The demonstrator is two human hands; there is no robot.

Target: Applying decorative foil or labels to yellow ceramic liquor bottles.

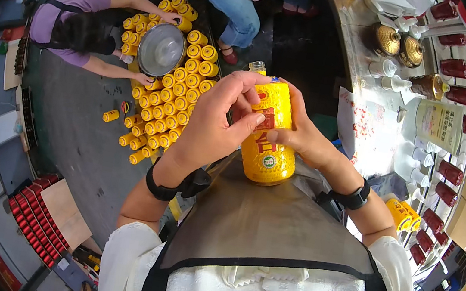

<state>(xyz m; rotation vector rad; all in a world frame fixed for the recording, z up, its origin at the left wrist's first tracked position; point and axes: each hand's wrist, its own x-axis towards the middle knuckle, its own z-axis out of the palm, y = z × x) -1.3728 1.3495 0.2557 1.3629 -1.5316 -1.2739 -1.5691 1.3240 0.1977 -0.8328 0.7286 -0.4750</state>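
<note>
A yellow bottle [270, 162] with red printing and a small round green-and-white mark stands nearly upright in front of my apron, its base close to the cloth. My left hand [215, 121] is closed at its upper left, the thumb lying across the label and the fingertips near the top. From the other side my right hand [307, 136] wraps the upper bottle, thumb on the front. A bit of blue shows at the bottle's top, mostly covered by fingers. Just beyond my left fingers a clear glass bottle neck [256, 66] sticks up; what it stands on is hidden.
Many yellow bottles [178, 88] stand on the floor to the left. There a person in purple [71, 28] holds a metal basin [162, 49]; another person in jeans [230, 8] sits ahead. The right-hand counter [346, 47] carries white bottles, gold-topped jars and dark red bottles.
</note>
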